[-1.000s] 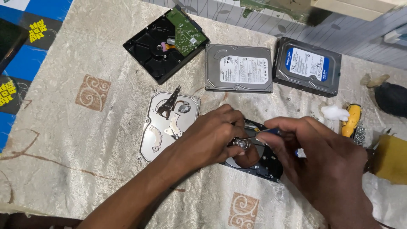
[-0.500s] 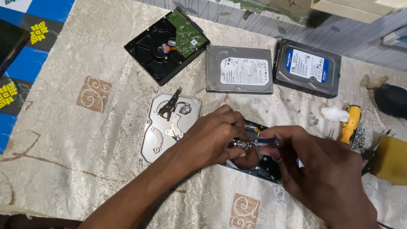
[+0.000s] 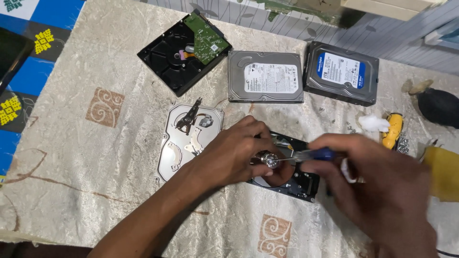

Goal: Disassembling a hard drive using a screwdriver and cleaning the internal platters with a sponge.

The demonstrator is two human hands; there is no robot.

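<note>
An opened black hard drive lies on the cloth in front of me, its shiny platter and centre hub showing. My left hand rests on the drive with its fingers pinched around the hub. My right hand, blurred, holds a blue-handled screwdriver whose tip points at the hub. Left of the drive lies its silver lid, inside up, with small metal parts on it.
Three more drives lie at the back: a black one with a green circuit board, a silver one, and a black one with a blue label. A white wad, a yellow tool and loose screws sit at the right.
My right hand has pulled back to the right and lower, so more of the screwdriver's blue handle and the drive show. My left hand stays on the hub.
</note>
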